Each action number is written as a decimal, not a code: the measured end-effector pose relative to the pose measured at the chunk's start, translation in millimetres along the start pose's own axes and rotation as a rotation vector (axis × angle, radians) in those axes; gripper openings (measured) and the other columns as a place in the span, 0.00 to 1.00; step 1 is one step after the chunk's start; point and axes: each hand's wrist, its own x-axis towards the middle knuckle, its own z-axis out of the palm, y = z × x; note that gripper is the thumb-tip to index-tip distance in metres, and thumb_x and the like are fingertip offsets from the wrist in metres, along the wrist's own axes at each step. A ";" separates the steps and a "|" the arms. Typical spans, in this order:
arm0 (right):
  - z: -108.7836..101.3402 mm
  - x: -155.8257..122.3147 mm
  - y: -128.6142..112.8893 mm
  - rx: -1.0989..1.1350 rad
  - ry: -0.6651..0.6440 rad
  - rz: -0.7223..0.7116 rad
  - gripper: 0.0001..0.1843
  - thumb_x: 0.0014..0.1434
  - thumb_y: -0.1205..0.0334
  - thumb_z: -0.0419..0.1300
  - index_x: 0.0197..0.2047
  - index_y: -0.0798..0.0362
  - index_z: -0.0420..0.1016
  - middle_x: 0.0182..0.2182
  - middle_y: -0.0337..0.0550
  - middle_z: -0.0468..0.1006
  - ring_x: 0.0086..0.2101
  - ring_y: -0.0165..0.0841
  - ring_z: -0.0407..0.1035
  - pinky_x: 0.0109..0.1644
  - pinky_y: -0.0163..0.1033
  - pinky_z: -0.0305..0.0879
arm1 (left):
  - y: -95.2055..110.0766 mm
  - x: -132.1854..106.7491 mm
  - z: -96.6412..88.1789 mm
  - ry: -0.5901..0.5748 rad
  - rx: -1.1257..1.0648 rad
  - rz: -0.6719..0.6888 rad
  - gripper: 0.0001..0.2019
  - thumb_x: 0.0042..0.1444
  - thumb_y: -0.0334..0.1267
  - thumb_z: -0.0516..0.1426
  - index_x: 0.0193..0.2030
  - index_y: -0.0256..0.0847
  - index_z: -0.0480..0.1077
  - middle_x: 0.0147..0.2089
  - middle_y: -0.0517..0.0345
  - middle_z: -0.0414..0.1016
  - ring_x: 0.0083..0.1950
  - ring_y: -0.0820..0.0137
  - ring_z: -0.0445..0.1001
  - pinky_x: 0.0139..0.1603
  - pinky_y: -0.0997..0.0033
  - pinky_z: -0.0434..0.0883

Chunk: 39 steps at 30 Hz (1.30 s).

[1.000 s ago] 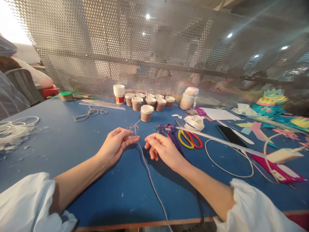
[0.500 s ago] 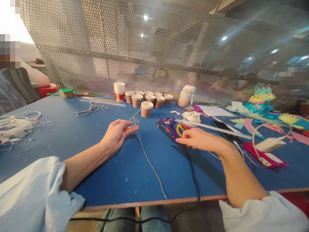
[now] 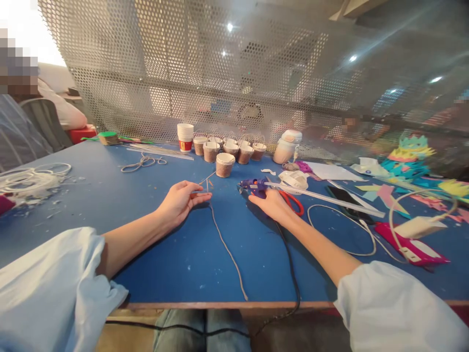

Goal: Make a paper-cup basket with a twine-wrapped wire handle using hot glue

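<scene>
My left hand rests on the blue table, with thumb and fingers pinched on the frayed end of a pale cord. The cord trails back to the table's front edge. My right hand lies curled over the handle of a purple glue gun, whose nozzle points left. The gun's black cable runs off the front edge. Red-handled scissors lie right beside that hand, partly under it.
Twine-wrapped cups and a stack of white paper cups stand behind. A white bottle, a phone, a white cable loop and coloured paper shapes lie right. A cord pile and a seated person are at the left.
My right hand left the cord, swung out to the right, then came down on the glue gun's handle. My left hand kept its pinch on the cord end.
</scene>
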 end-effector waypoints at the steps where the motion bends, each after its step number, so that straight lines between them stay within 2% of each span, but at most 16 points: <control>1: 2.7 -1.9 1.5 0.025 0.024 -0.002 0.11 0.48 0.54 0.61 0.32 0.52 0.74 0.21 0.36 0.71 0.23 0.32 0.64 0.28 0.35 0.57 | -1.3 0.7 -0.1 -0.002 0.001 -0.006 0.09 0.52 0.20 0.55 0.24 0.34 0.63 0.26 0.55 0.70 0.30 0.64 0.80 0.40 0.62 0.79; 5: 6.2 -9.0 0.0 0.105 0.071 -0.007 0.13 0.50 0.53 0.58 0.31 0.55 0.73 0.23 0.41 0.74 0.26 0.33 0.67 0.28 0.35 0.60 | -5.8 4.3 0.8 -0.012 -0.010 -0.019 0.09 0.52 0.20 0.54 0.25 0.35 0.62 0.26 0.57 0.69 0.28 0.67 0.79 0.40 0.61 0.79; 10: 12.0 -22.8 -19.9 0.281 0.058 -0.040 0.14 0.52 0.55 0.55 0.37 0.57 0.71 0.31 0.47 0.79 0.28 0.31 0.72 0.29 0.33 0.66 | -5.6 10.4 0.5 -0.003 -0.018 -0.025 0.08 0.54 0.19 0.54 0.27 0.34 0.64 0.25 0.58 0.68 0.29 0.70 0.77 0.37 0.66 0.78; 12: 15.6 -31.4 -31.5 0.336 0.057 -0.049 0.14 0.51 0.55 0.56 0.36 0.57 0.71 0.31 0.48 0.79 0.27 0.30 0.72 0.27 0.33 0.66 | -4.8 14.2 -2.1 0.005 -0.017 -0.033 0.02 0.57 0.24 0.56 0.34 0.32 0.67 0.31 0.55 0.71 0.33 0.70 0.77 0.38 0.67 0.77; 14: 17.5 -41.0 -43.2 0.372 0.044 -0.061 0.13 0.50 0.55 0.57 0.34 0.57 0.71 0.26 0.46 0.78 0.25 0.30 0.71 0.27 0.33 0.65 | -4.2 18.6 -5.6 0.004 -0.011 -0.050 0.09 0.60 0.34 0.57 0.46 0.33 0.69 0.42 0.52 0.73 0.39 0.69 0.75 0.39 0.64 0.76; 16: 16.1 -51.0 -53.6 0.398 0.029 -0.073 0.12 0.49 0.55 0.58 0.32 0.57 0.71 0.21 0.42 0.75 0.22 0.29 0.69 0.25 0.33 0.65 | -3.5 22.6 -8.9 0.001 -0.005 -0.066 0.15 0.61 0.40 0.57 0.52 0.35 0.67 0.50 0.49 0.71 0.45 0.65 0.74 0.44 0.60 0.75; 22: -7.3 -82.1 -76.3 0.428 0.017 -0.059 0.10 0.46 0.59 0.60 0.30 0.55 0.70 0.15 0.36 0.70 0.17 0.27 0.63 0.21 0.32 0.59 | 3.7 24.6 -14.5 -0.025 -0.010 -0.108 0.18 0.60 0.41 0.56 0.55 0.36 0.66 0.54 0.47 0.69 0.50 0.62 0.73 0.48 0.56 0.73; 27: -32.2 -102.9 -93.3 0.423 0.001 -0.066 0.07 0.45 0.61 0.59 0.30 0.55 0.68 0.16 0.36 0.70 0.16 0.25 0.58 0.20 0.33 0.54 | 12.1 18.7 -15.6 -0.060 -0.027 -0.118 0.18 0.61 0.41 0.56 0.55 0.36 0.66 0.54 0.48 0.69 0.50 0.62 0.73 0.48 0.55 0.73; 30: -33.1 -102.0 -97.6 0.410 -0.058 -0.088 0.08 0.47 0.60 0.60 0.31 0.55 0.69 0.17 0.36 0.71 0.16 0.25 0.58 0.21 0.33 0.53 | 12.7 15.8 -14.5 -0.085 -0.033 -0.116 0.17 0.61 0.41 0.56 0.54 0.36 0.66 0.53 0.48 0.70 0.48 0.63 0.73 0.46 0.57 0.74; 33: -21.6 -89.4 -94.9 0.391 -0.127 -0.095 0.11 0.50 0.55 0.60 0.29 0.56 0.70 0.13 0.33 0.67 0.15 0.25 0.57 0.21 0.34 0.53 | 10.7 13.8 -12.8 -0.093 -0.028 -0.110 0.13 0.61 0.39 0.56 0.50 0.35 0.68 0.47 0.51 0.72 0.43 0.67 0.74 0.41 0.62 0.75; 36: -7.2 -71.0 -88.7 0.378 -0.176 -0.098 0.16 0.51 0.50 0.60 0.27 0.56 0.71 0.11 0.33 0.64 0.14 0.25 0.57 0.21 0.34 0.52 | 9.0 12.5 -11.1 -0.085 -0.014 -0.094 0.02 0.57 0.27 0.57 0.37 0.32 0.68 0.31 0.56 0.72 0.31 0.70 0.76 0.35 0.66 0.76; 39: 1.3 -54.3 -83.8 0.379 -0.218 -0.112 0.18 0.53 0.47 0.60 0.27 0.56 0.72 0.10 0.33 0.64 0.15 0.26 0.57 0.22 0.35 0.53 | 7.6 11.3 -10.1 -0.071 -0.001 -0.066 0.08 0.52 0.20 0.56 0.28 0.34 0.64 0.23 0.59 0.68 0.26 0.69 0.76 0.34 0.65 0.76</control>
